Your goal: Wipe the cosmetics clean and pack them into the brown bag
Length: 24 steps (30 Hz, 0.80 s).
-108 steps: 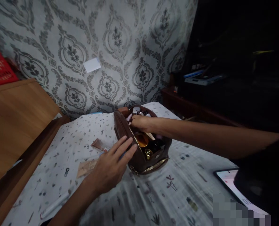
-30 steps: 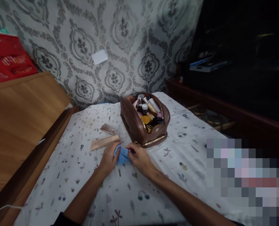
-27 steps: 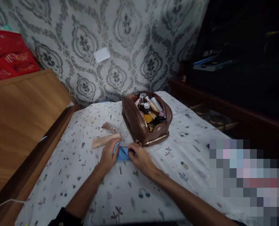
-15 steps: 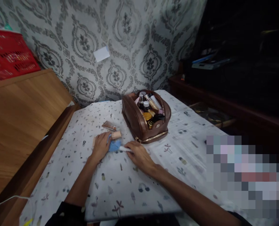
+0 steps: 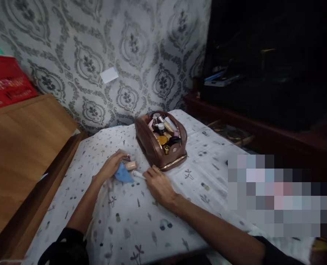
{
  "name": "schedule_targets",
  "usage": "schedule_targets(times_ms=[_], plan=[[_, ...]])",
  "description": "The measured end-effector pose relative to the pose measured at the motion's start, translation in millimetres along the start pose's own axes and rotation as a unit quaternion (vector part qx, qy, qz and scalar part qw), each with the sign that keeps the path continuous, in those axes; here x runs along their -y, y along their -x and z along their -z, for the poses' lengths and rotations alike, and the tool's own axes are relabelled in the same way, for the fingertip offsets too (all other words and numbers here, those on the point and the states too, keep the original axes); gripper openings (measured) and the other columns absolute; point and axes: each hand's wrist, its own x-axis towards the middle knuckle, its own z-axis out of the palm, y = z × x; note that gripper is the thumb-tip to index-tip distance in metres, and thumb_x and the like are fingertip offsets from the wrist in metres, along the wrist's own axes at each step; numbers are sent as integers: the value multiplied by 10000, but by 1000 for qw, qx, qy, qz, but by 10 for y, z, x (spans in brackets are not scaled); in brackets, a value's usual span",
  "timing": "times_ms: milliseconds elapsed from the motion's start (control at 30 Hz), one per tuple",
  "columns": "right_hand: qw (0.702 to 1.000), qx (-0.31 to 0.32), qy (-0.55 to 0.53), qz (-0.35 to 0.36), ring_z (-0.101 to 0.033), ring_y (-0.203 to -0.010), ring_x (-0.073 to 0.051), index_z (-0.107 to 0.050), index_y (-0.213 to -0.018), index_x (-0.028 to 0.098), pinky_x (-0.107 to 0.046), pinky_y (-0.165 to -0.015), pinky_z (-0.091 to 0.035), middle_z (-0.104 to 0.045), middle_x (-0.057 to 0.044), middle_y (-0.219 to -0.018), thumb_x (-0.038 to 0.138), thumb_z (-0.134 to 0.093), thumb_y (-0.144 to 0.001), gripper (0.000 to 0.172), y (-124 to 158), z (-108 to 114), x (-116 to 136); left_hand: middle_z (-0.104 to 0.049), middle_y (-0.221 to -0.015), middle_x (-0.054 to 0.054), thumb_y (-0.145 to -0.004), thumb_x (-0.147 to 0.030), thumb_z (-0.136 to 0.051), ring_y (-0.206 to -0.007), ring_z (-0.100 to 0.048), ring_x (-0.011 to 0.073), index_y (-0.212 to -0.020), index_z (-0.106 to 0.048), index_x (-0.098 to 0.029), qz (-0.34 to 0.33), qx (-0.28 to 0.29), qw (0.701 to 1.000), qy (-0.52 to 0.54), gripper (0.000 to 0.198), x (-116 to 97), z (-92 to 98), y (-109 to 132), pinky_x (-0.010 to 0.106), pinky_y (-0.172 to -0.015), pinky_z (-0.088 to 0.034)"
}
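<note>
A brown cosmetics bag [image 5: 152,149] stands unzipped on the patterned cloth [image 5: 141,221], full of small bottles and tubes. In front of it my left hand [image 5: 111,166] is closed on a blue cloth [image 5: 123,174], beside a beige tube [image 5: 130,165]. My right hand [image 5: 158,183] lies low on the cloth just right of it, fingertips at a small white stick [image 5: 138,174]; its fingers are curled around that stick's end.
A wooden board [image 5: 20,147] slopes along the left. A red crate [image 5: 6,82] sits behind it. Patterned fabric [image 5: 125,55] hangs at the back with a white paper slip [image 5: 109,75]. A dark wooden shelf [image 5: 252,125] runs along the right.
Both hands left the bag and came together over the blue cloth in front of it. The left hand then carried the cloth leftward; a white stick now lies at the right fingertips.
</note>
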Motion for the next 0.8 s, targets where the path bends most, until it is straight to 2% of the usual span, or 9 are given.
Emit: schedule_targets(times_ms=[100,167,267,333,400,533,667,800], plan=[[1000,1,14,15,-537,-1065,-264,-680,-1039,150,-373,-933,-466,-649,-123,-1013,105,-515,-943,196,5,-18,-1,-631,-1284,121,-969,-367,-314,-1236,-562,231,-1275,-590,-176,12,-22,999,-27,454,70,-105,-247,423,-1098,-427],[999,-5,23,33,-525,-1061,-259,-672,-1054,143,-373,-949,-460,-644,-121,-1015,107,-517,-943,193,9,-19,-12,-628,-1308,128,-955,-419,-318,-1246,-557,241,-1259,-595,-166,22,6,999,-39,483,103,-173,-412,421,-1111,-412],[998,-16,35,50,-512,-1019,-253,-656,-1050,134,-380,-937,-461,-636,-118,-989,111,-517,-943,177,20,-5,-33,-694,-1154,111,-954,-479,-273,-1080,-631,248,-1095,-641,-189,33,70,995,-65,490,122,-233,-618,411,-1022,-473],[998,-22,42,51,-502,-1005,-255,-645,-1051,134,-372,-875,-479,-626,-118,-985,116,-513,-943,171,29,7,-38,-707,-1022,99,-946,-505,-255,-975,-644,248,-935,-636,-209,21,86,991,-95,482,126,-255,-712,397,-960,-499],[997,-29,49,46,-497,-1003,-257,-635,-1054,138,-358,-805,-491,-614,-120,-995,130,-496,-954,171,35,15,-36,-707,-977,101,-931,-511,-266,-964,-643,257,-869,-609,-220,17,73,989,-129,454,130,-280,-772,396,-954,-495],[996,-45,67,41,-515,-1002,-249,-620,-1040,152,-335,-722,-495,-604,-113,-1019,173,-472,-980,162,40,28,-30,-717,-967,114,-926,-508,-254,-981,-662,270,-869,-579,-224,35,50,982,-179,435,133,-340,-830,385,-921,-501],[996,-5,68,63,-579,-907,-216,-616,-1045,162,-300,-617,-472,-634,-76,-988,172,-504,-963,139,53,59,-18,-727,-895,120,-948,-471,-229,-918,-696,268,-824,-552,-221,60,54,971,-227,427,54,-370,-844,358,-845,-511],[996,19,52,69,-630,-861,-208,-624,-1064,176,-291,-545,-441,-668,-55,-961,192,-474,-980,173,57,82,5,-738,-901,160,-974,-443,-233,-874,-709,313,-942,-579,-180,129,48,947,-290,435,-112,-315,-837,377,-755,-500]])
